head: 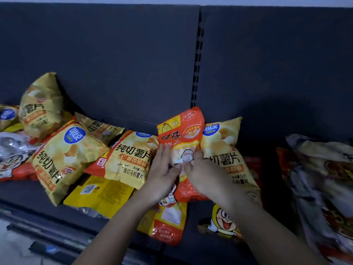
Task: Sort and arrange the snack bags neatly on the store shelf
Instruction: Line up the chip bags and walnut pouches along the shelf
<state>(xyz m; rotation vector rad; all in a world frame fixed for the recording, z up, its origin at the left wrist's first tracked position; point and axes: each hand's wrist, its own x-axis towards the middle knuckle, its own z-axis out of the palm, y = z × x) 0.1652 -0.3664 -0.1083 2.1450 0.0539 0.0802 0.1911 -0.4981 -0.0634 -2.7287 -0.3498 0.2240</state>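
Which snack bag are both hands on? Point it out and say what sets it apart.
The orange-red bag in the middle, upright between two yellow chip bags. The left hand and right hand both touch its front; its neighbours are yellow.

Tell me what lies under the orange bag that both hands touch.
The orange bag overlaps the edge of a yellow chip bag on its right, and an orange-yellow bag sticks out below its bottom edge. What lies under its middle is covered.
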